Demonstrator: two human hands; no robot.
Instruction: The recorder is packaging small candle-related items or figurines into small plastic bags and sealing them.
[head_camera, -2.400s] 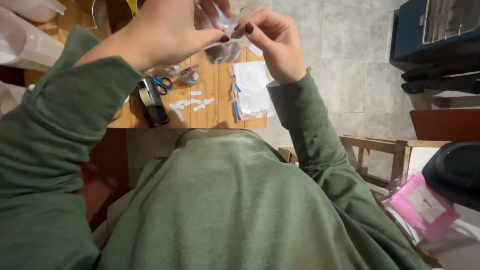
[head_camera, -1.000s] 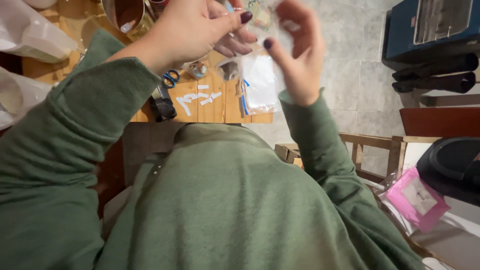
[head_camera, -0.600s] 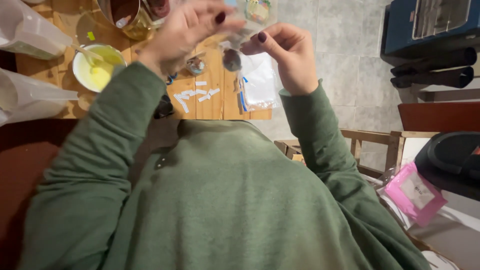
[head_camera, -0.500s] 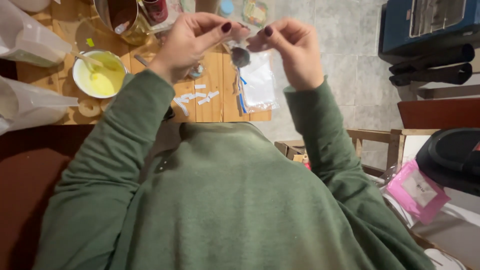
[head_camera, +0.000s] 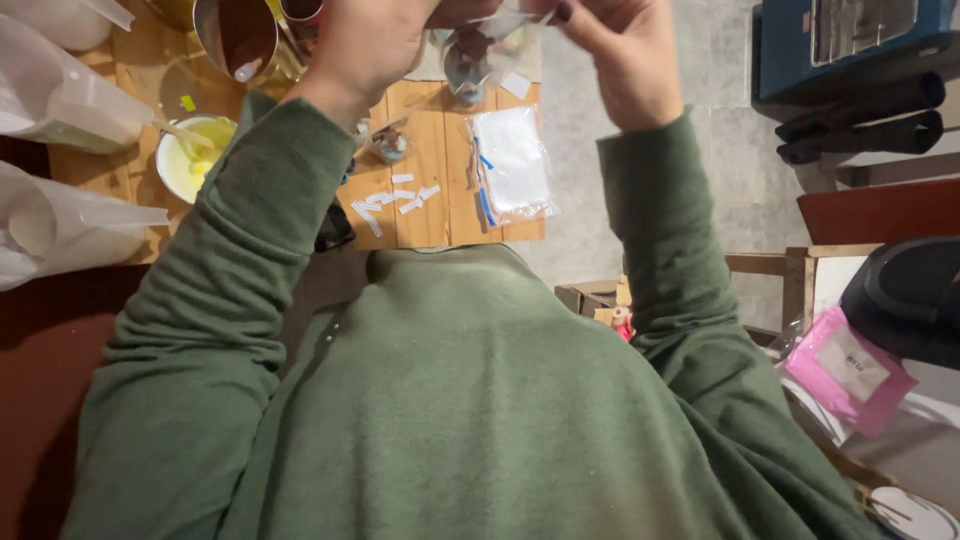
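Both hands are raised above a wooden table (head_camera: 430, 215) at the top of the view. My left hand (head_camera: 365, 40) and my right hand (head_camera: 625, 45) pinch the top edge of a small clear plastic bag (head_camera: 470, 50) between them. The bag hangs down and holds something small and dark. Both sleeves are green. On the table under the hands lie a stack of clear zip bags (head_camera: 512, 175) and several small white paper strips (head_camera: 392, 198).
A bowl of yellow liquid with a stick (head_camera: 190, 155) sits at the left, beside two large clear plastic jugs (head_camera: 60, 90). A metal cup (head_camera: 245, 35) stands at the back. A pink packet (head_camera: 845, 368) lies at the right, near a black round object (head_camera: 910, 300).
Both hands rose higher and further from my body, lifting the small clear bag with them. The camera view tilted slightly.
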